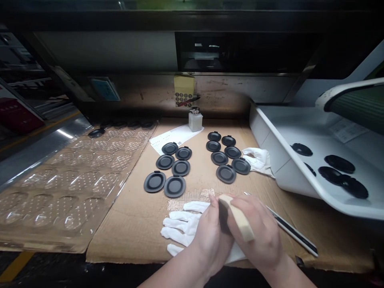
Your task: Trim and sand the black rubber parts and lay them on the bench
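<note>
My left hand point(210, 236) is closed round a dark round part point(223, 218), held edge-up near the front of the cardboard. My right hand point(259, 236) grips a beige block point(238, 218) and presses it against that part. Both hands hover over a white glove point(183, 228) lying flat on the cardboard. Two groups of several dark round caps lie farther back, a left group point(172, 168) and a right group point(225, 154).
A clear blister tray point(69, 180) covers the left. A white chute point(300, 172) at the right holds several dark caps. A small white bottle point(195, 119), a paper sheet point(177, 138), a second white glove point(258, 160) and a thin dark strip point(292, 230) lie on the cardboard point(135, 224).
</note>
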### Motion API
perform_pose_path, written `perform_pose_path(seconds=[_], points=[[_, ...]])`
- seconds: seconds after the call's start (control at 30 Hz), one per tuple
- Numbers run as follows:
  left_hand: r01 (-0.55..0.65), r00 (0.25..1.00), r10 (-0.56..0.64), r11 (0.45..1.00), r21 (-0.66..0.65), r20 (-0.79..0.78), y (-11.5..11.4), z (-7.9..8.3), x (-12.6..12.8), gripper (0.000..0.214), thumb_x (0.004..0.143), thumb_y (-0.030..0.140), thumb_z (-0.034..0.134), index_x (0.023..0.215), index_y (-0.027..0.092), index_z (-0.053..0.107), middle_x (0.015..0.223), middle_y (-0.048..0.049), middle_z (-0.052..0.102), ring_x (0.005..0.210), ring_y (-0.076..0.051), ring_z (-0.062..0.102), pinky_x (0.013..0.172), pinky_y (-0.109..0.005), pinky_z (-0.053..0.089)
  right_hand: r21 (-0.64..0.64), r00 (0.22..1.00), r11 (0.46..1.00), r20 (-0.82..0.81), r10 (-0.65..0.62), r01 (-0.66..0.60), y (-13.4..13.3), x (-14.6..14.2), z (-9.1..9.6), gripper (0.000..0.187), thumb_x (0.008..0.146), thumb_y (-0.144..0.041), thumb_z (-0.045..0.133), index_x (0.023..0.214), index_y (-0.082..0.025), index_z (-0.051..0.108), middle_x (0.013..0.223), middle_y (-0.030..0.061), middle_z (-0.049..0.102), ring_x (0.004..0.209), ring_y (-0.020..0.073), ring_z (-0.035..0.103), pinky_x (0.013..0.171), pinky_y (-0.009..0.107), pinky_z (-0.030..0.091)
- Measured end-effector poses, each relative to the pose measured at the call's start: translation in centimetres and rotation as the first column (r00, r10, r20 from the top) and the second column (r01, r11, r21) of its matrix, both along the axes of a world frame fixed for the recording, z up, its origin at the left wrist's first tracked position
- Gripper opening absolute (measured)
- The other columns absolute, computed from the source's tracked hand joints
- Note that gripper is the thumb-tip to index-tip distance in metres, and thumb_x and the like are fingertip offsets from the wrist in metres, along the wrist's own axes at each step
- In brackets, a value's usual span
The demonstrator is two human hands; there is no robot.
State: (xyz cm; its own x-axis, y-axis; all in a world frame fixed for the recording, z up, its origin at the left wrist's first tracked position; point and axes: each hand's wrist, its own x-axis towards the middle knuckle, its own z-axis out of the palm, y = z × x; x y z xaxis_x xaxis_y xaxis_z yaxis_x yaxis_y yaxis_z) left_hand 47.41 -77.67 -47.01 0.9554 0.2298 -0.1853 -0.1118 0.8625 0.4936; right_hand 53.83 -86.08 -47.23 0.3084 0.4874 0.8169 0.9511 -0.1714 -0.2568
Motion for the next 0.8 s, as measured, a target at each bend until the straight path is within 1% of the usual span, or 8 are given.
perform_pose_path(seconds=[0.13,0.23,0.33,0.47,0.57,0.6,0.67,0.8], points=[[0.033,0.999,-0.032,0.999,-0.010,0.029,0.1,0.0,-0.1,0.051,0.084,0.051,0.030,0.103,0.011,0.056,0.098,-0.0114,0.058,0.092,-0.018,0.052,0.085,-0.032,0.037,0.057,0.934,0.994,-0.349,-0.072,0.098,-1.4,-0.2,0.7,0.021,0.076,-0.019,0.057,0.096,-0.020,0.052,0.084,0.0018,0.059,0.072,0.0111,0.058,0.063,0.020,0.048],[0.020,0.999,-0.021,1.000,0.016,0.034,0.2,-0.2,-0.1,0.052,0.083,0.054,0.027,0.097,0.012,0.056,0.093,-0.0110,0.058,0.087,-0.020,0.054,0.081,-0.034,0.038,-0.007,0.967,0.998,-0.250,0.053,-0.057,-2.9,0.3,0.6,0.025,0.075,-0.014,0.058,0.098,-0.020,0.054,0.093,0.0029,0.060,0.085,0.0137,0.058,0.074,0.024,0.046],[0.025,0.999,-0.026,0.999,0.037,0.036,0.2,-0.3,-0.1,0.057,0.081,0.058,0.024,0.095,0.012,0.055,0.090,-0.0116,0.058,0.086,-0.021,0.054,0.079,-0.034,0.039,-0.100,0.964,0.967,-0.154,0.216,-0.233,-3.3,0.9,0.5,0.025,0.075,-0.007,0.056,0.096,-0.020,0.054,0.092,0.0029,0.061,0.087,0.0154,0.057,0.077,0.030,0.043],[0.041,0.999,-0.041,0.999,0.028,0.011,0.2,-0.1,-0.2,0.057,0.080,0.059,0.024,0.089,0.013,0.057,0.089,-0.0097,0.057,0.089,-0.020,0.052,0.082,-0.032,0.038,-0.128,0.935,0.937,-0.193,0.297,-0.324,-2.7,1.1,0.9,0.021,0.076,-0.008,0.056,0.092,-0.020,0.053,0.087,0.0000,0.061,0.080,0.0125,0.057,0.074,0.030,0.038],[0.044,0.999,-0.045,0.999,0.031,0.029,0.2,0.1,-0.2,0.059,0.080,0.059,0.023,0.084,0.012,0.059,0.091,-0.0091,0.056,0.094,-0.019,0.050,0.089,-0.031,0.035,-0.243,0.899,0.876,-0.251,0.359,-0.417,-2.8,1.1,1.7,0.015,0.079,-0.014,0.055,0.091,-0.022,0.053,0.084,-0.0021,0.061,0.076,0.0104,0.057,0.074,0.029,0.035],[0.047,0.998,-0.048,0.998,0.033,0.039,0.2,0.1,-0.1,0.060,0.080,0.059,0.023,0.084,0.012,0.059,0.092,-0.0092,0.056,0.094,-0.019,0.050,0.090,-0.031,0.034,-0.283,0.897,0.859,-0.255,0.361,-0.426,-2.9,1.2,1.9,0.013,0.080,-0.015,0.055,0.091,-0.022,0.054,0.083,-0.0024,0.061,0.075,0.0102,0.056,0.073,0.029,0.034],[0.048,0.998,-0.049,0.999,0.025,0.035,0.2,0.0,0.0,0.058,0.081,0.058,0.025,0.086,0.012,0.059,0.092,-0.0090,0.056,0.091,-0.018,0.050,0.087,-0.031,0.035,-0.307,0.914,0.866,-0.226,0.336,-0.394,-3.0,1.6,2.0,0.013,0.080,-0.015,0.055,0.091,-0.023,0.054,0.082,-0.0022,0.061,0.075,0.0102,0.056,0.071,0.029,0.032],[0.024,1.000,-0.024,1.000,-0.017,-0.004,0.3,-0.1,0.0,0.049,0.081,0.055,0.031,0.092,0.014,0.056,0.089,-0.0077,0.055,0.084,-0.016,0.050,0.079,-0.031,0.038,-0.169,0.947,0.937,-0.160,0.279,-0.304,-2.7,2.0,1.5,0.022,0.079,-0.009,0.053,0.097,-0.022,0.053,0.089,-0.0002,0.061,0.080,0.0109,0.055,0.070,0.030,0.031]])
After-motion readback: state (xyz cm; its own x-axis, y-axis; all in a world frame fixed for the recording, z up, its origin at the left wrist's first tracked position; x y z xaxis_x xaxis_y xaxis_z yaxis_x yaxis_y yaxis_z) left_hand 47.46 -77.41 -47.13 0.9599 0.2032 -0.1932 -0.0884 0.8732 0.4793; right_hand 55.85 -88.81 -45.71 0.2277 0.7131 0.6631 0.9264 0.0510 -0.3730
